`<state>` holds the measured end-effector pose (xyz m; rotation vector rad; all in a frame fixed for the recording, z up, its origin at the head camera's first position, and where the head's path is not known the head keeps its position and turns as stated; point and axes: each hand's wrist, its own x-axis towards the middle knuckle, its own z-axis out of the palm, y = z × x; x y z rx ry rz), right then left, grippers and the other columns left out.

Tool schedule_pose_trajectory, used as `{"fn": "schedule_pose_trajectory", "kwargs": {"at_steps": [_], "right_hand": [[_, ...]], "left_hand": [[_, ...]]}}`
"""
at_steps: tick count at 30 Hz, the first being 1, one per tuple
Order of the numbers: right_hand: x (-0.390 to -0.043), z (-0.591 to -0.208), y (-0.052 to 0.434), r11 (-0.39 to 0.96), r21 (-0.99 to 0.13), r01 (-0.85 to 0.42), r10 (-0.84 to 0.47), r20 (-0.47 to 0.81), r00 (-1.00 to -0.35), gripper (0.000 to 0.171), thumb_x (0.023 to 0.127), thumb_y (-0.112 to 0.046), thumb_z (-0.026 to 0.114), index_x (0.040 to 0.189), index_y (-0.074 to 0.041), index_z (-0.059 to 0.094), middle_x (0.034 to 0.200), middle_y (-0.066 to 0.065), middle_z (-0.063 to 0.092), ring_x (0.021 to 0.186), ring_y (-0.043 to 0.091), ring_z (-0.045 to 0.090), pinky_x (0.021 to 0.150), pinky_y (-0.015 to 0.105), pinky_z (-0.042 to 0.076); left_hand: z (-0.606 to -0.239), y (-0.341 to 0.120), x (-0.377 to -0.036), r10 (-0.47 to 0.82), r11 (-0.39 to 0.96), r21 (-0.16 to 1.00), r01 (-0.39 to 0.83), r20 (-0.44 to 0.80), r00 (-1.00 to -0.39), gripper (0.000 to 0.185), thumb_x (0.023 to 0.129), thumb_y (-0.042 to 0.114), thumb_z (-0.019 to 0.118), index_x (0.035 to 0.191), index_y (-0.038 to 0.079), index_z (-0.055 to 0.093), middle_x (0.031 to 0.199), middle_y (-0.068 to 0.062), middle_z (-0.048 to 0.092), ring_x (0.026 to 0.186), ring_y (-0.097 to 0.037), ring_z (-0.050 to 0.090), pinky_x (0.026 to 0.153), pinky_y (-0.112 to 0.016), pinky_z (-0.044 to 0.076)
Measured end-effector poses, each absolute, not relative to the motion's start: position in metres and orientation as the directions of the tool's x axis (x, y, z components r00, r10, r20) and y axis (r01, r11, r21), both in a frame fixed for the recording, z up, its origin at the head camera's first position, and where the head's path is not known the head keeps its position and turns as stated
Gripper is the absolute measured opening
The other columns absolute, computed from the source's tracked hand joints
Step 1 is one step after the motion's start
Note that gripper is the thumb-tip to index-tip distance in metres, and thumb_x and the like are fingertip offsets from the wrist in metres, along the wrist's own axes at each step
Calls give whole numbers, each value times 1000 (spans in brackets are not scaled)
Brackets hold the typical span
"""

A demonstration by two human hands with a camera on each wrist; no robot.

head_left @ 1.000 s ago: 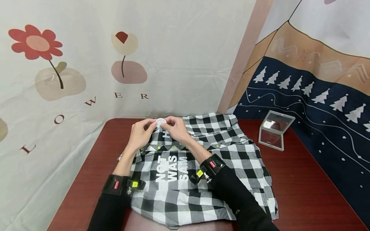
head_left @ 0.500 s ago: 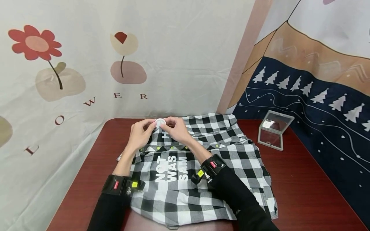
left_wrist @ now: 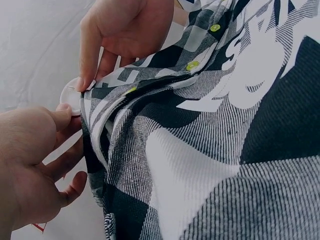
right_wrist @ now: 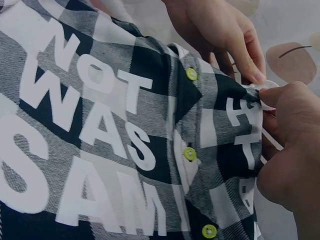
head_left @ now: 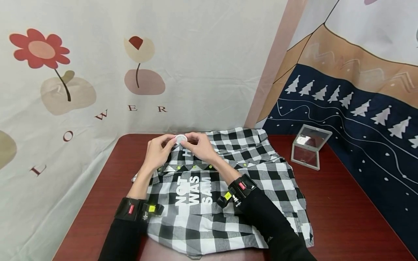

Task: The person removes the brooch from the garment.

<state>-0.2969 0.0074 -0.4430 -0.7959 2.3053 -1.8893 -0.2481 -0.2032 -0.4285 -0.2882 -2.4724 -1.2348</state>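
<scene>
A round white disc [head_left: 181, 139] sits at the far edge of a black-and-white checked shirt [head_left: 258, 188], between both hands. My left hand [head_left: 157, 150] pinches the disc's left side between thumb and fingers. From the other side, my right hand [head_left: 200, 146] pinches it too. In the left wrist view, the disc [left_wrist: 69, 96] stands out past the shirt's edge, with a thumb and fingertips on it. The shirt has white lettering and yellow-green buttons [right_wrist: 191, 154]. Fingers cover part of the disc.
A small open clear case [head_left: 307, 148] with a pale frame stands on the right of the red-brown table [head_left: 343, 214]. Behind it hang a pale flower-print cloth [head_left: 209, 72] and a dark cloth with white trees [head_left: 346, 119]. Both wrists wear black camera bands.
Both hands keep their grip on the disc in the same place. The right wrist has shifted very slightly to the right.
</scene>
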Motion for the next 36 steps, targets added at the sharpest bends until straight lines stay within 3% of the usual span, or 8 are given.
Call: {"fn": "schedule_pose_trajectory", "kwargs": {"at_steps": [11, 20, 29, 36], "right_hand": [[-304, -436, 20, 125, -954, -271, -506, 174, -845, 33, 113, -24, 68, 133, -1, 79, 125, 16, 81, 106, 7, 72, 96, 24, 56], [-303, -434, 22, 136, -958, -254, -521, 149, -840, 35, 115, -33, 64, 127, -4, 82, 110, -4, 73, 94, 12, 58, 90, 29, 50], [-303, -434, 20, 119, -964, -238, -528, 142, -837, 34, 114, -25, 64, 129, 1, 80, 125, 11, 78, 111, 7, 66, 103, 26, 52], [-302, -435, 19, 91, -970, -224, -522, 146, -840, 34, 114, -23, 66, 130, 3, 80, 124, 9, 79, 111, 8, 66, 104, 28, 53]], "left_hand": [[-429, -202, -247, 19, 610, 701, 369, 453, -891, 21, 112, 19, 74, 124, 7, 86, 92, -22, 80, 72, -23, 60, 67, -21, 42], [-429, -200, -246, 2, 620, 674, 401, 510, -860, 18, 107, 15, 80, 121, 7, 88, 89, -17, 81, 69, -16, 56, 64, -17, 39], [-430, -200, -246, 20, 614, 666, 424, 524, -852, 19, 107, 13, 79, 123, 8, 88, 95, -15, 84, 68, -24, 56, 64, -19, 38], [-427, -202, -242, 65, 605, 676, 421, 485, -872, 23, 111, 18, 75, 128, 6, 85, 99, -17, 83, 73, -21, 60, 68, -24, 44]]}}
